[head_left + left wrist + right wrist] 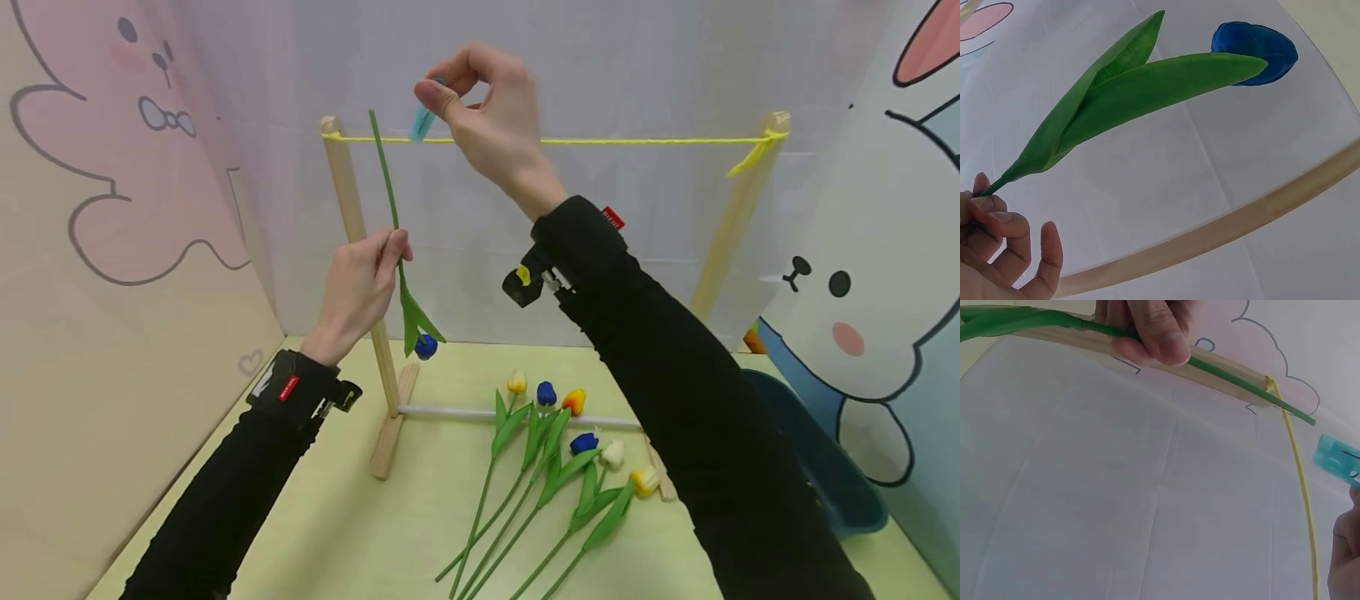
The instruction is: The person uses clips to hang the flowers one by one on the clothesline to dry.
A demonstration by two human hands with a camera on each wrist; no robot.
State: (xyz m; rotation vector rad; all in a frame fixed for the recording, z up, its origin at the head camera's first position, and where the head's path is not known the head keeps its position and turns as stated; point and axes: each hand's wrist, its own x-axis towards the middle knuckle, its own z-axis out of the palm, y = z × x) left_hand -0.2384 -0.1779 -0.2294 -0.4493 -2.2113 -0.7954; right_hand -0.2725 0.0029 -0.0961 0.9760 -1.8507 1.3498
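My left hand (363, 279) pinches the green stem of a blue artificial tulip (426, 346), which hangs bloom down beside the left post. The stem's bare end rises just above the yellow string (637, 141). In the left wrist view the tulip's blue bloom (1260, 53) and long leaves point away from the fingers. Up at the string, my right hand (491, 108) pinches a light-blue clothespin (422, 122) between thumb and fingers, its tip pointing down at the string. The right wrist view shows the clothespin (1338, 459) a little apart from the stem end.
The string spans two wooden posts (735, 221) of a frame with a white bottom bar (450, 412). Several artificial tulips (551, 483), white, blue, yellow and orange, lie on the pale table (322, 517). A dark blue bin (862, 508) stands at the right.
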